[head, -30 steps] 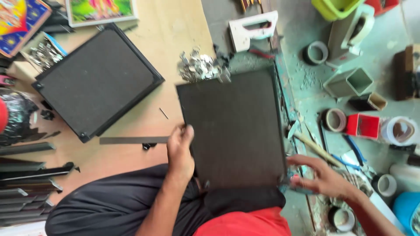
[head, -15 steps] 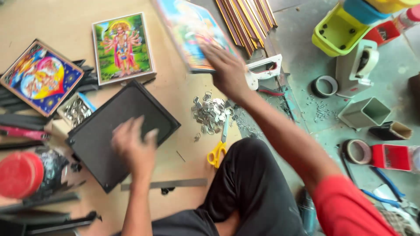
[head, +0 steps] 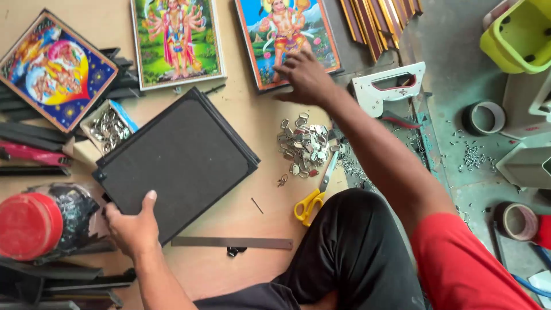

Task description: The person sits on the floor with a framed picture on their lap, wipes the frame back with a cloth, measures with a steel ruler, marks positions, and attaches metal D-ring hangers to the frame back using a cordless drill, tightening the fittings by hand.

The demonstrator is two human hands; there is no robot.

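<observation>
A person seated on a wooden floor (head: 241, 120) works among picture frames. The left hand (head: 133, 227) grips the near corner of a dark rectangular backing board (head: 178, 158), thumb laid on top, fingers curled under its edge. The board lies face down and tilted, its long axis running from that hand up and away toward the right. The right hand (head: 307, 74) reaches far forward, fingers spread and closed on nothing, resting on the lower edge of a colourful framed devotional print (head: 284, 34). That print lies well beyond the board, up and to the right, nearer the right hand. Between the two sit a heap of small silver metal hangers (head: 304, 146) and yellow-handled scissors (head: 313, 198). A flat steel ruler (head: 232, 243) lies just below the board
</observation>
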